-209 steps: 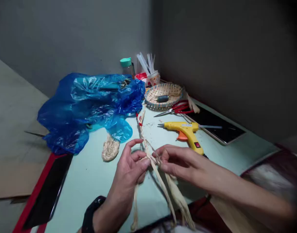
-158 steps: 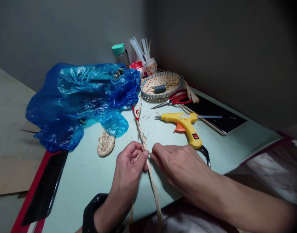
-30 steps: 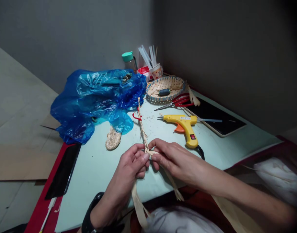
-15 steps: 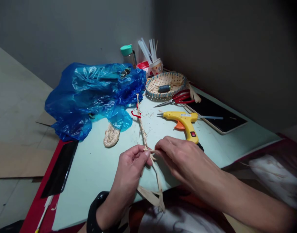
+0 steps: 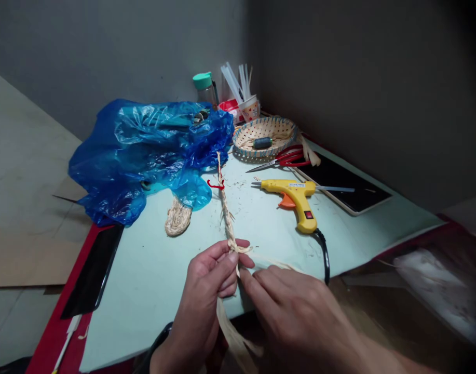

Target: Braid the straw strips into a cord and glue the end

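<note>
A pale green bench (image 5: 152, 270) fills the middle of the view, set into a corner of grey walls. The largest thing on it is a crumpled blue plastic bag (image 5: 144, 150), heaped at the far left. To the right, near the wall, a dark flat tablet (image 5: 339, 182) lies on the bench, and in front of it lies a yellow glue gun (image 5: 296, 195) on its side, its black cord running to the bench's near edge. In the far corner sits a round woven basket (image 5: 263, 136) holding a small dark spool, with red-handled scissors (image 5: 284, 158) just beside it, a cup of white sticks (image 5: 248, 106) behind it and a green-capped bottle (image 5: 204, 88) farther left. A small coiled straw oval (image 5: 178, 218) lies half under the bag's edge.

A braided straw cord (image 5: 226, 213) runs from the bag toward the near edge, tied with a red thread (image 5: 216, 183) near its far end. The left hand (image 5: 208, 283) pinches the braid's working end between thumb and fingers just above the bench's front edge. The right hand (image 5: 296, 306), beside it and touching, grips a loose straw strand (image 5: 272, 262) that leads off to the right; how tightly its fingers close cannot be told. More flat strands (image 5: 230, 332) hang down below both hands.
</note>
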Motion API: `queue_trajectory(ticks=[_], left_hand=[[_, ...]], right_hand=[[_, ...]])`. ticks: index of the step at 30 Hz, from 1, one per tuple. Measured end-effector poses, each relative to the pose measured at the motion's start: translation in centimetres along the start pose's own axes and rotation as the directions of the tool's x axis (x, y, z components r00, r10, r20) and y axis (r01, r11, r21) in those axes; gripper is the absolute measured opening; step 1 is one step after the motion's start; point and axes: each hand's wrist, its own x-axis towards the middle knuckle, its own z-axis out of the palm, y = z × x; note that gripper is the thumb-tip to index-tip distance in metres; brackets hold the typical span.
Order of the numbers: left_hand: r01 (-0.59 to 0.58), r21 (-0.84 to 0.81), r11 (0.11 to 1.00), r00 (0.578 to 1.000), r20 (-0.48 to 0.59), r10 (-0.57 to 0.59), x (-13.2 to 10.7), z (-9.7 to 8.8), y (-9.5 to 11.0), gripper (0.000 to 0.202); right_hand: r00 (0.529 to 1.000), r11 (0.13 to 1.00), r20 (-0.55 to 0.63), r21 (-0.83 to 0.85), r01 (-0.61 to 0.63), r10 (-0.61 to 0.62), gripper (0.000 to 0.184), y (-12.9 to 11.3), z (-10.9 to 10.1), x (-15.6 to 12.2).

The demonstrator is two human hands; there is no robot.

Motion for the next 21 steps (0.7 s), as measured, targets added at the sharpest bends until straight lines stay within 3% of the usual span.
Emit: queue_trajectory(ticks=[3,6,7,10,12,16,21], left_hand=[[-0.015,0.017,1.0,1.0,0.009,0.015,0.2,-0.1,0.0,0.017],[-0.028,-0.04,0.999,0.998,0.046,0.03,0.5,-0.1,0.1,0.014],[-0.031,-0.058,0.998,0.998,0.055,0.034,0.6,-0.1,0.1,0.013],[-0.03,-0.084,0.996,0.998,0.061,0.035,0.6,-0.4,0.0,0.012],[-0.023,-0.106,0.994,0.998,0.062,0.03,0.7,-0.6,0.0,0.014],[-0.008,-0.126,0.992,0.998,0.064,0.016,0.7,-0.8,0.0,0.014],[-0.013,-0.076,0.997,0.998,0.052,0.017,0.9,-0.7,-0.2,0.01]], right_hand=[[1.0,0.997,-0.009,0.077,-0.021,0.022,0.026,0.5,-2.3,1.2],[0.986,0.98,0.065,0.118,-0.158,0.151,0.019,1.8,-3.9,3.1],[0.973,0.963,0.137,0.168,-0.209,0.187,0.02,2.2,-4.0,3.6],[0.902,0.874,0.366,0.329,-0.356,0.229,0.024,3.2,-3.4,4.3],[0.86,0.808,0.453,0.401,-0.431,0.234,0.024,3.4,-2.6,4.4],[0.845,0.728,0.464,0.478,-0.492,0.266,0.022,3.1,-1.7,4.1],[0.841,0.713,0.472,0.492,-0.499,0.263,0.028,3.0,-0.7,4.3]])
